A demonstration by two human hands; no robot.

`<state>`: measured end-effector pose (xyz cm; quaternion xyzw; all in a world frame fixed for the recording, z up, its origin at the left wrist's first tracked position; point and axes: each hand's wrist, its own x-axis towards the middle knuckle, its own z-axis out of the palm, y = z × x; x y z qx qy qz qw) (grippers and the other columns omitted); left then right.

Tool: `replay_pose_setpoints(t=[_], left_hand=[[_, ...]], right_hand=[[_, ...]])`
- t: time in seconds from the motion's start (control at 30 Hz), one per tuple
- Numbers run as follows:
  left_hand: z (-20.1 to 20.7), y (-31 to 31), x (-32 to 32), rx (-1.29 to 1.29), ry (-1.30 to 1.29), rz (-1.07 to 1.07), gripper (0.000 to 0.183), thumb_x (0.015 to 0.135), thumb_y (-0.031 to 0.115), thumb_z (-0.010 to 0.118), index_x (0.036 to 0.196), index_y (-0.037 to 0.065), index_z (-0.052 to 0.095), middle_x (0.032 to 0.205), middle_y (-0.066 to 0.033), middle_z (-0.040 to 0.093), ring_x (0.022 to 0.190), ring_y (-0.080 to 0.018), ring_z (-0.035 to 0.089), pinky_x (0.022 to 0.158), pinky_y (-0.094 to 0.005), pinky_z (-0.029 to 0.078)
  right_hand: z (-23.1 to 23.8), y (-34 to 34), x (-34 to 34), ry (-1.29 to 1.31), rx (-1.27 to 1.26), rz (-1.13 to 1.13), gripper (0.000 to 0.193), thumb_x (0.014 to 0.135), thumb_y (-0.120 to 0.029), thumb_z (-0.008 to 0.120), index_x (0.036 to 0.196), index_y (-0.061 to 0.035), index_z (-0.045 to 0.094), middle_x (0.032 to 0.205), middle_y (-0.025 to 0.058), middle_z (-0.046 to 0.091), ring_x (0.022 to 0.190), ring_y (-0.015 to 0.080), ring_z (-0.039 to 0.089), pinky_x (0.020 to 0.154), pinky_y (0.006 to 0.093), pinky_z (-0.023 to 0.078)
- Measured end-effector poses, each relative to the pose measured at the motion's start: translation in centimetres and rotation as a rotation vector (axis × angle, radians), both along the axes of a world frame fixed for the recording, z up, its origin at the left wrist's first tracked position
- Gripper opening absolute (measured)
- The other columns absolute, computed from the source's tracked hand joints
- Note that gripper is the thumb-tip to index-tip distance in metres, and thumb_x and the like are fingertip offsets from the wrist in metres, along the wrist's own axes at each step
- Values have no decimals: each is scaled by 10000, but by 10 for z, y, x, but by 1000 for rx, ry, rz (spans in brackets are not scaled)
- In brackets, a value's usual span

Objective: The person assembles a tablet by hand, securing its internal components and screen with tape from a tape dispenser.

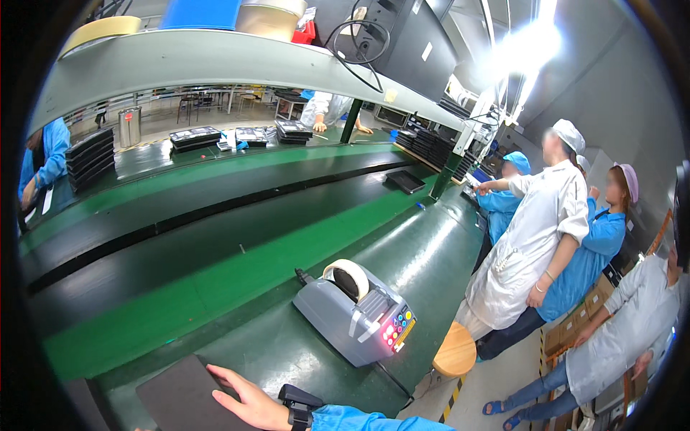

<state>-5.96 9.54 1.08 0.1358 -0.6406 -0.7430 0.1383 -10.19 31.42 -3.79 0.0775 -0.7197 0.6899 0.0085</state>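
At the lower left, my right hand (253, 406) comes in from the lower edge in a blue sleeve, with a black strap and device on the wrist. Its fingers grip the right edge of a flat, plain dark box-like piece (180, 399), whose lower part is cut off by the picture's edge. Another dark piece (90, 402) lies just left of it. To the right of my hand stands a grey tape dispenser (345, 316) with a tape roll on top and lit coloured buttons. My left hand does not show.
A green conveyor (215, 223) with dark belts runs past the bench. Black trays (90, 161) are stacked across it; a single tray (405, 182) lies on the belt. Overhead is a grey shelf (215, 61). People in smocks (532, 223) stand right, near a wooden stool (455, 350).
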Motion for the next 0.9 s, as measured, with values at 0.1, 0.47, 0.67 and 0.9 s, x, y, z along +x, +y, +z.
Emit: replay_pose_setpoints(t=[0.1, 0.47, 0.67, 0.9], left_hand=[[1, 1, 1, -64, 24, -37, 304, 1004, 254, 367, 744, 101, 405, 678, 2, 413, 574, -91, 351, 538, -232, 288], [2, 3, 1, 168, 84, -45, 176, 958, 250, 453, 839, 120, 451, 767, -13, 497, 632, -105, 423, 547, -228, 328], [2, 3, 3, 181, 133, -83, 155, 934, 263, 499, 857, 136, 454, 815, -15, 508, 658, -108, 438, 557, -225, 343], [-2, 0, 2, 177, 126, -82, 136, 929, 243, 494, 861, 134, 452, 809, -20, 503, 655, -105, 434, 557, -222, 342]], right_hand=[[13, -2, 3, -45, -106, -50, 527, 913, -218, 585, 1350, 9, 397, 1299, 172, 506, 1181, 260, 515, 992, 385, 426], [6, 3, 0, -17, 28, 22, 556, 963, -288, 509, 1406, -14, 314, 1368, 180, 426, 1241, 290, 452, 1046, 369, 364], [7, 4, 1, 2, 33, 22, 554, 963, -286, 510, 1403, -9, 317, 1365, 181, 427, 1244, 284, 449, 1045, 367, 364], [8, 5, 0, 26, 54, 20, 555, 961, -286, 514, 1400, -7, 322, 1358, 187, 432, 1231, 283, 458, 1034, 367, 373]])
